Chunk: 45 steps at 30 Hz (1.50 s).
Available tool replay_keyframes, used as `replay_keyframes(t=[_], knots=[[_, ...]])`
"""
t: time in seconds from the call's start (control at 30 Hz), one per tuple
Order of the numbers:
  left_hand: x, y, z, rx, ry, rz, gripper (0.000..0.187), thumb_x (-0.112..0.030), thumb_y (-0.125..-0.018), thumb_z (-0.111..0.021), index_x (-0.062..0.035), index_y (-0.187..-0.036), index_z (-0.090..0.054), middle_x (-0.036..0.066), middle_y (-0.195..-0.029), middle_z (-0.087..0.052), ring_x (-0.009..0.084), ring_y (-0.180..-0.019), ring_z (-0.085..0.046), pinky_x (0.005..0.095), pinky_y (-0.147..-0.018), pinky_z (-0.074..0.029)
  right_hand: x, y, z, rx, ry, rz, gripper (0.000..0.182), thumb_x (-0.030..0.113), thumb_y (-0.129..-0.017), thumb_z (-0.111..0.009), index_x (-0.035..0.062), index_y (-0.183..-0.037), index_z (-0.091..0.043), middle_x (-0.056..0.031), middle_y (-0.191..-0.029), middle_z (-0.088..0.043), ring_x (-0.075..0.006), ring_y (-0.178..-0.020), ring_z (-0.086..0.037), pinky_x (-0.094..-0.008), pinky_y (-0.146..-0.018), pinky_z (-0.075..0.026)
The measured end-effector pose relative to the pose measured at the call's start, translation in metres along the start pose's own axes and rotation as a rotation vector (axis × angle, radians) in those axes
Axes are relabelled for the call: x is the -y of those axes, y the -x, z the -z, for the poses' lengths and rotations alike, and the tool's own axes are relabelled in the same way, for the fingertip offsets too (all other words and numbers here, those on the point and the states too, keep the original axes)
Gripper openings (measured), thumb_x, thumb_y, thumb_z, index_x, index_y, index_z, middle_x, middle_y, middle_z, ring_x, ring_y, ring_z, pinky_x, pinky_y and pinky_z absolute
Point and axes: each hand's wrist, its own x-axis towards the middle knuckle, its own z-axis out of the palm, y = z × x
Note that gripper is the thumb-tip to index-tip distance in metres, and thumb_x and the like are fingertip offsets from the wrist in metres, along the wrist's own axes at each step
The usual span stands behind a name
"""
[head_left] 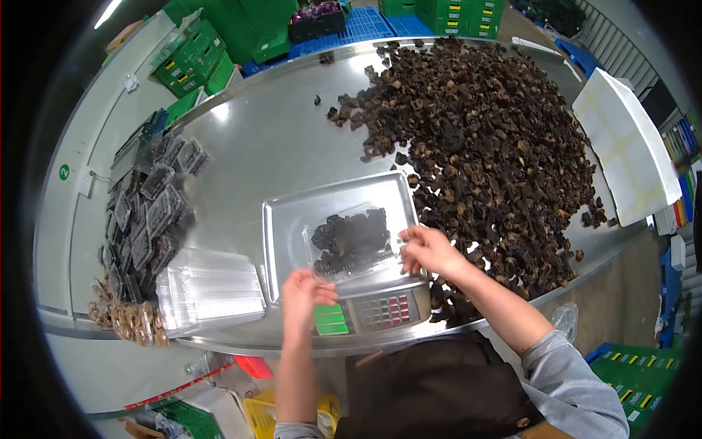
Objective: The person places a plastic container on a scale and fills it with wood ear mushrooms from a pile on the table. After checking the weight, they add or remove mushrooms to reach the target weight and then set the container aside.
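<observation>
A clear plastic tray (352,238) filled with dark brown dried pieces rests on the metal pan (281,219) of a weighing scale. My left hand (308,294) is at the pan's front left, near the green display (331,320), its fingers apart and holding nothing. On the right edge of the pan, my right hand (427,250) is beside the tray, fingers parted and empty. The large heap of dark dried pieces (482,139) lies on the steel table behind and to the right of it.
Stacked empty clear trays (212,289) stand left of the scale. Beyond them are piled filled packs (146,212) and bags of brown items (131,322). A white foam box (625,146) stands at the right. Green crates (194,58) are behind the table (248,132).
</observation>
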Motion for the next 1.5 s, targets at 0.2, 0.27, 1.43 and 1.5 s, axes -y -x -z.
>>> replay_keyframes(t=[0.2, 0.27, 1.43, 1.5], knots=[[0.022, 0.001, 0.001, -0.025, 0.057, 0.050, 0.007, -0.001, -0.091, -0.051, 0.0016, -0.097, -0.049, 0.020, -0.079, -0.066, 0.0247, -0.057, -0.067, 0.0309, -0.048, -0.056, -0.007, 0.002, -0.006, -0.002, -0.071, -0.020, 0.043, 0.003, -0.091, -0.056, -0.0066, -0.130, -0.041, -0.0090, -0.080, -0.062, -0.0162, -0.070, -0.067, -0.0271, -0.059, -0.053], [0.030, -0.005, 0.006, -0.052, -0.003, 0.027, 0.007, 0.001, -0.089, -0.053, 0.0009, -0.095, -0.049, 0.020, -0.080, -0.066, 0.0243, -0.059, -0.067, 0.0312, -0.049, -0.057, -0.006, 0.002, -0.008, -0.004, -0.075, -0.039, 0.042, 0.003, -0.091, -0.056, -0.0065, -0.129, -0.041, -0.0090, -0.079, -0.062, -0.0160, -0.069, -0.066, -0.0272, -0.059, -0.053], [-0.097, 0.010, 0.203, -0.661, -1.051, -0.254, 0.043, -0.026, -0.072, -0.082, 0.0000, -0.057, -0.052, -0.001, -0.053, -0.042, 0.0085, -0.053, -0.034, 0.0306, -0.049, -0.031, -0.029, 0.061, -0.001, 0.092, -0.399, -0.153, 0.022, 0.009, -0.097, -0.056, -0.0036, -0.114, -0.060, -0.0082, -0.093, -0.068, -0.0105, -0.074, -0.064, -0.0225, -0.067, -0.053], [-0.092, 0.007, 0.220, -0.591, -0.752, -0.222, 0.041, -0.024, -0.075, -0.082, -0.0041, -0.055, -0.052, -0.005, -0.054, -0.043, 0.0074, -0.054, -0.034, 0.0283, -0.049, -0.029, -0.034, 0.067, -0.003, 0.085, -0.419, -0.165, 0.022, 0.009, -0.097, -0.056, -0.0037, -0.114, -0.060, -0.0083, -0.094, -0.068, -0.0100, -0.074, -0.064, -0.0225, -0.067, -0.053]])
